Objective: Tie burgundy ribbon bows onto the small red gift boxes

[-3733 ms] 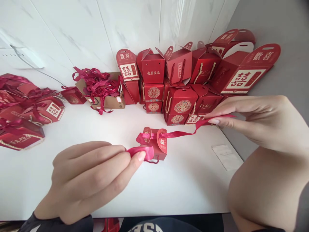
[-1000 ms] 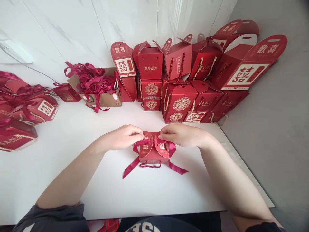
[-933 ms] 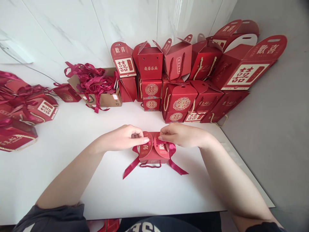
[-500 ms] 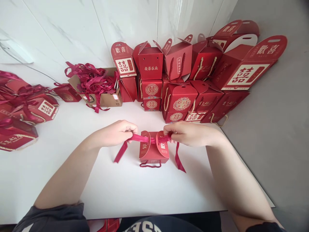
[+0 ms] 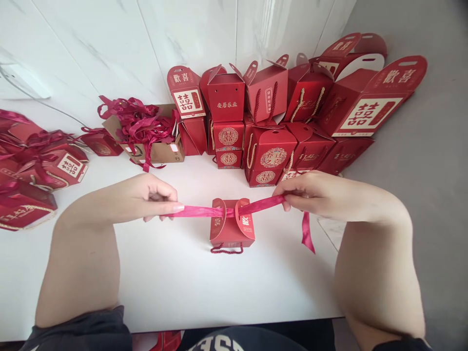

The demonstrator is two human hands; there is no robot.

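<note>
A small red gift box (image 5: 232, 234) stands on the white table, its rounded gold-trimmed tabs meeting at the top and a dark red cord loop lying at its front. A crimson satin ribbon (image 5: 197, 211) runs through both tabs and stretches out to either side. My left hand (image 5: 153, 197) pinches the ribbon left of the box. My right hand (image 5: 310, 192) pinches the other stretch, and a loose tail (image 5: 307, 233) hangs below it. Neither hand touches the box.
Several red boxes with rope handles (image 5: 272, 151) are stacked along the back of the white table (image 5: 183, 287). A cardboard box (image 5: 161, 153) holds tangled crimson ribbons. Ribbon-tied red boxes (image 5: 54, 168) lie at the left. The table edge and grey floor are at the right.
Both hands have moved outward, away from the box. The ribbon is now drawn out long and straight to both sides, and the tail at the left no longer hangs down.
</note>
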